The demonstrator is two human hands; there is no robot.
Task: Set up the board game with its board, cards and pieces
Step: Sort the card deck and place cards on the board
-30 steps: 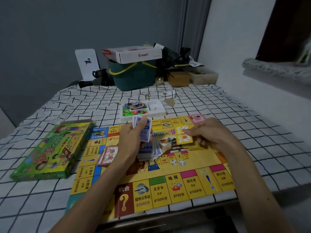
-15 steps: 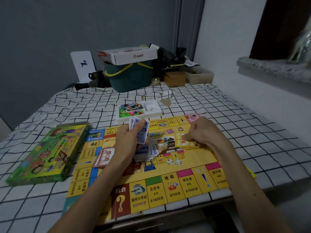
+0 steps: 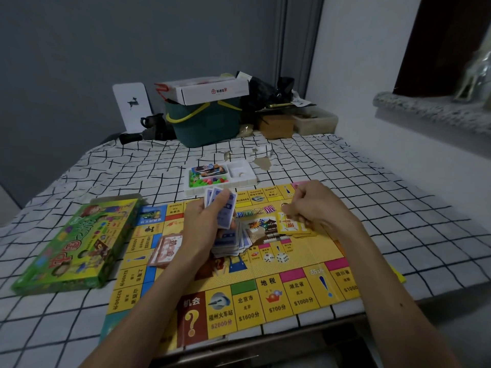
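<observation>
Already the board (image 3: 305,261) lies unfolded; fingers of the left hand (image 3: 204,227) grip blue cards (image 3: 224,211), the right hand (image 3: 318,211) seemingly pinches yellow cards (image 3: 291,227); pieces (image 3: 210,180) sit in their tray (image 3: 212,190).

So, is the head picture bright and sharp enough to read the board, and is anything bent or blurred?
Head view: dim bluish light, no glare on the board; its near squares read clearly. Head view, edges: the wide lens bends the tablecloth grid, and the object on the windowsill is smeared. Head view, centre: the left hand holds blue-backed cards that look soft.
</observation>
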